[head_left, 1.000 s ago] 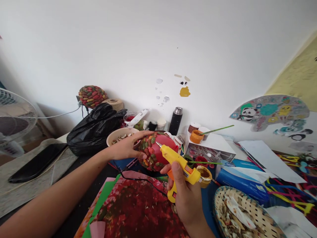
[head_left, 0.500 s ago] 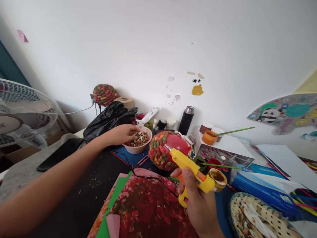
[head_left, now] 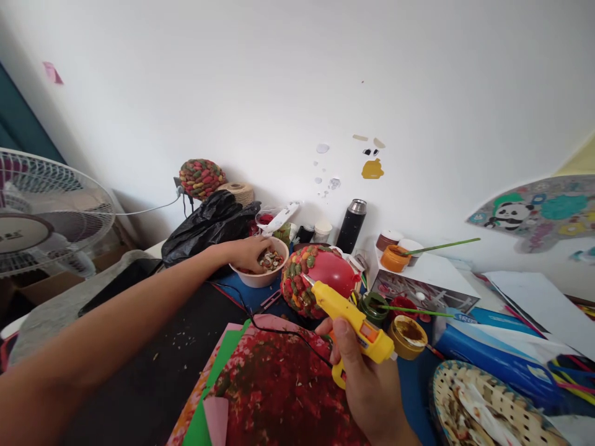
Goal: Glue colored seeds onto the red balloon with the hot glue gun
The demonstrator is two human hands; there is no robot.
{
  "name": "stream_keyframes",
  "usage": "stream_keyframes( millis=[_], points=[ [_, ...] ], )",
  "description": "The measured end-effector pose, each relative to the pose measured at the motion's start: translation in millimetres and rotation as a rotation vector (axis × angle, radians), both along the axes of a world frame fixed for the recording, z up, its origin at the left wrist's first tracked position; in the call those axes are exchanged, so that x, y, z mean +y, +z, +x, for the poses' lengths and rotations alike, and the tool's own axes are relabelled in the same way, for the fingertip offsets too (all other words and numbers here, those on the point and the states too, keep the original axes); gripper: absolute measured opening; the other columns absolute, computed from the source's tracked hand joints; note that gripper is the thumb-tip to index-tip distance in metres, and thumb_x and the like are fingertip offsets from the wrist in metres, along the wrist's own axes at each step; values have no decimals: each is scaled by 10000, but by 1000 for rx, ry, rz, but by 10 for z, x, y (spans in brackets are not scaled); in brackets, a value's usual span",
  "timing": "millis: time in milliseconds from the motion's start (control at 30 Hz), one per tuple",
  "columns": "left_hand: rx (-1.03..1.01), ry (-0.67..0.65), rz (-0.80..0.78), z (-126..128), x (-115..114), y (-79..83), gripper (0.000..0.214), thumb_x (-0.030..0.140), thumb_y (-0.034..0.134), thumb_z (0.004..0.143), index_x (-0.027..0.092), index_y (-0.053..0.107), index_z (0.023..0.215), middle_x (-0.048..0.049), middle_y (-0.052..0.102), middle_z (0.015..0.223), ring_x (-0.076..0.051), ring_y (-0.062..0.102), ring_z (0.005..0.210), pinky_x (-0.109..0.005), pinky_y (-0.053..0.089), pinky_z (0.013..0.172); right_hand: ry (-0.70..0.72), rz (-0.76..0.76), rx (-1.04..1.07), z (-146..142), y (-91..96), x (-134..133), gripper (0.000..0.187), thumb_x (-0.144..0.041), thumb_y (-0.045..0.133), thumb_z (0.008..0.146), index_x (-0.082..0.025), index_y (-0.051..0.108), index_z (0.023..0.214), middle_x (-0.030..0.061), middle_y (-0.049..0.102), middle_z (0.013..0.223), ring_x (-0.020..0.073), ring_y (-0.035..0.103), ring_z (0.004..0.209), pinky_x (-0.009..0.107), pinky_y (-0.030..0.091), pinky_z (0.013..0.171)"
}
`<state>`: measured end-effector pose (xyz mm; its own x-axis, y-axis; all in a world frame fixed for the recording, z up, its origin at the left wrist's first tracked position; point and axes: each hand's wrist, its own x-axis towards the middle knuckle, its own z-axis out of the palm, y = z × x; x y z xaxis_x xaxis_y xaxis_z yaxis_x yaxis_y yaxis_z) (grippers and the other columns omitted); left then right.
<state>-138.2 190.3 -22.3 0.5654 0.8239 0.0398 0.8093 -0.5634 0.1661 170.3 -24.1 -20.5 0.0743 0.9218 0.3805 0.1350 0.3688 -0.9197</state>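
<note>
My right hand is wrapped round a yellow glue gun. The gun's metal nozzle points up and left, close in front of a red balloon. Painted nutshells in red, green and orange cover the balloon's left part; its right part is bare. My left hand reaches down into a pale bowl of loose shells. The fingertips of that hand are hidden in the bowl, so its grip does not show. A black cord runs leftward from the gun over a red-stained sheet.
Open paint pots with green sticks stand right of the balloon. A woven basket is at the lower right, a black flask by the wall. Behind the bowl lies a black plastic bag; a fan stands left.
My left hand has gone lower into the bowl, its fingers now down among the shells. The glue gun has shifted slightly left and down with my right hand.
</note>
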Motion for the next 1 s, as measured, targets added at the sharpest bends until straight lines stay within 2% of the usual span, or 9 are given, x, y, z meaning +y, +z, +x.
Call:
stream_keyframes(
  millis=[100, 200, 300, 367, 500, 600, 700, 800, 1000],
  points=[
    [42, 25, -24, -30, -60, 79, 431, 404, 852, 730, 231, 760, 1115, -111, 780, 1184, -328, 720, 1075, -372, 563, 935, -24, -18, -1, -4, 35, -8, 596, -744, 667, 1022, -219, 815, 781, -11, 547, 559, 150, 485, 480, 261, 393, 439],
    [44, 57, -7, -79, -127, 196, 203, 330, 719, 848, 230, 770, 1017, -102, 787, 1089, -303, 730, 1009, -354, 553, 883, 15, 29, -19, -2, 58, -14, 590, -725, 652, 1041, -219, 825, 791, -10, 546, 553, 151, 489, 477, 260, 379, 431],
    [25, 102, 14, -152, -186, 315, 236, 335, 617, 936, 229, 799, 1042, -104, 806, 1060, -302, 750, 967, -362, 560, 867, 9, 18, -37, -13, 74, -23, 608, -741, 644, 1039, -221, 822, 777, -5, 550, 556, 157, 502, 496, 263, 386, 446],
    [17, 95, 6, -186, -223, 350, 299, 378, 647, 929, 233, 811, 1132, -106, 820, 1128, -317, 760, 1014, -371, 572, 899, -10, -8, -33, -25, 86, -31, 623, -760, 643, 1028, -221, 820, 771, -6, 551, 561, 157, 500, 506, 268, 392, 463],
    [22, -45, -51, -147, -235, 241, 668, 451, 842, 773, 264, 727, 1404, -106, 754, 1448, -346, 684, 1309, -365, 533, 1101, -11, -19, -22, -32, 98, -40, 620, -763, 650, 1017, -218, 812, 771, -4, 556, 576, 169, 512, 528, 279, 393, 484],
    [28, -98, -69, -61, -136, 76, 800, 493, 892, 726, 261, 671, 1459, -135, 702, 1527, -369, 629, 1395, -383, 492, 1170, 11, -46, -39, -22, 96, -35, 617, -762, 639, 1022, -220, 798, 776, -12, 539, 575, 162, 486, 507, 277, 361, 457],
    [37, -87, -74, -7, 20, -47, 791, 483, 912, 685, 258, 673, 1404, -143, 717, 1470, -383, 642, 1354, -401, 485, 1165, 30, -47, -70, -16, 82, -17, 603, -739, 627, 1042, -224, 794, 778, -7, 571, 584, 164, 502, 511, 283, 382, 473],
    [63, -66, -80, -11, 136, -87, 776, 465, 923, 630, 246, 680, 1334, -137, 743, 1367, -383, 678, 1258, -413, 517, 1113, 66, 57, -122, -15, 53, 14, 551, -651, 618, 1086, -224, 810, 795, 33, 697, 670, 198, 623, 608, 306, 484, 591],
    [78, -32, -52, -63, 66, -63, 546, 412, 846, 712, 196, 714, 1195, -171, 740, 1274, -377, 700, 1160, -442, 570, 1027, 86, 149, -194, -3, 0, 30, 478, -548, 604, 1124, -226, 810, 838, 45, 772, 744, 212, 704, 662, 308, 507, 632]
  ],
)
